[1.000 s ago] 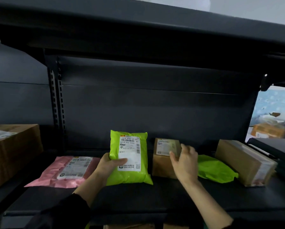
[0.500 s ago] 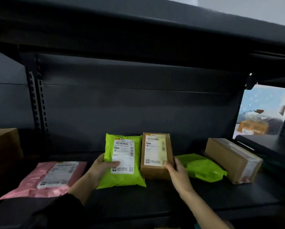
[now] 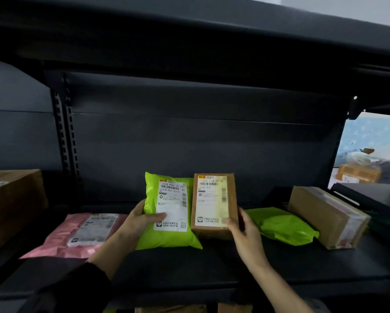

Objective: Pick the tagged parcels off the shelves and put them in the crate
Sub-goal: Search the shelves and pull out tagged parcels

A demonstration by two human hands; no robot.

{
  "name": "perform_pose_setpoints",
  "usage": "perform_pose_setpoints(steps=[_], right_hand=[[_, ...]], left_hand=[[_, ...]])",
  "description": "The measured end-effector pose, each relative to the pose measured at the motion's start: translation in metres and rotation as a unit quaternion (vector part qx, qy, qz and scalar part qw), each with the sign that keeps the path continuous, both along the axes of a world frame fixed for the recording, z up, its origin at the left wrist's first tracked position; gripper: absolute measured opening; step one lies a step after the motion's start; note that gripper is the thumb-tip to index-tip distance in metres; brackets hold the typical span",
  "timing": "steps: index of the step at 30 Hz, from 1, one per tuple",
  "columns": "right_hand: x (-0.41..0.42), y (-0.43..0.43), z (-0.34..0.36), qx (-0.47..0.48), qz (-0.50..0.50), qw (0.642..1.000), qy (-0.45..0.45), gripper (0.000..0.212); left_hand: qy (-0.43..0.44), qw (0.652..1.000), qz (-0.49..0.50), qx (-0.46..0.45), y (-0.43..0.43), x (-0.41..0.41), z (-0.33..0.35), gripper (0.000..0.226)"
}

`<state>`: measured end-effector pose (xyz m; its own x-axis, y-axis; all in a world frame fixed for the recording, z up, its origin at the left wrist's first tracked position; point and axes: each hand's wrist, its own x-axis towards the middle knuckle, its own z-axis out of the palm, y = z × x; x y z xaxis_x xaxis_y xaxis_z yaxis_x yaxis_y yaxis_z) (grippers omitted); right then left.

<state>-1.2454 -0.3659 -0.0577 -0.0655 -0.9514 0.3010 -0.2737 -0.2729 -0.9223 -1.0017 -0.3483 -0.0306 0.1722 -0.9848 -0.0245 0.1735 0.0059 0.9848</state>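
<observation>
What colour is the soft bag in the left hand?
Bright lime green bag, white label; seen from the head camera.

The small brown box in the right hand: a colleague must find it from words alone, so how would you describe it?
On the dark shelf, look to the middle, where two hands hold parcels up side by side. The small brown box is in the right hand; unlike the green bag beside it, it is rigid cardboard.

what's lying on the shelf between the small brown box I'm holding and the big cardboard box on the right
A flat green mailer bag lies between the small brown box and the big cardboard box, seen in the head view.
</observation>
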Motion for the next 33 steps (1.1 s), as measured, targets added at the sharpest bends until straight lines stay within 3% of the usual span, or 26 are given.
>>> perform_pose_setpoints(steps=[5,8,9,11,13,20,26,33], right_hand=[[0.005,-0.003,0.002,0.04,-0.017,0.999,0.019,0.041],[0.007,-0.007,0.002,0.062,-0.02,0.998,0.018,0.036],[0.008,-0.008,0.002,0.066,-0.023,0.997,0.019,0.035],[0.01,-0.009,0.002,0.081,-0.027,0.996,0.016,0.035],[0.012,-0.009,0.003,0.091,-0.027,0.995,0.006,0.034],[-0.002,0.007,0.009,0.029,-0.059,0.993,0.1,0.052],[-0.046,0.022,0.023,-0.063,-0.083,0.973,0.206,0.055],[-0.136,0.029,0.023,-0.064,-0.079,0.953,0.284,0.056]], left_hand=[[-0.018,0.999,0.01,0.047,0.001,0.005,-0.003,0.033],[-0.073,0.994,0.006,0.075,-0.001,0.014,-0.003,0.029],[-0.107,0.99,0.01,0.089,-0.002,0.018,-0.003,0.043],[-0.214,0.969,0.034,0.114,-0.002,0.026,-0.003,0.092],[-0.314,0.938,0.05,0.135,-0.001,0.03,-0.003,0.119],[-0.477,0.875,0.077,0.012,-0.002,0.012,0.008,0.084],[-0.504,0.855,0.058,-0.107,0.01,-0.062,0.024,0.068],[-0.516,0.839,0.062,-0.161,0.005,-0.153,0.026,0.066]])
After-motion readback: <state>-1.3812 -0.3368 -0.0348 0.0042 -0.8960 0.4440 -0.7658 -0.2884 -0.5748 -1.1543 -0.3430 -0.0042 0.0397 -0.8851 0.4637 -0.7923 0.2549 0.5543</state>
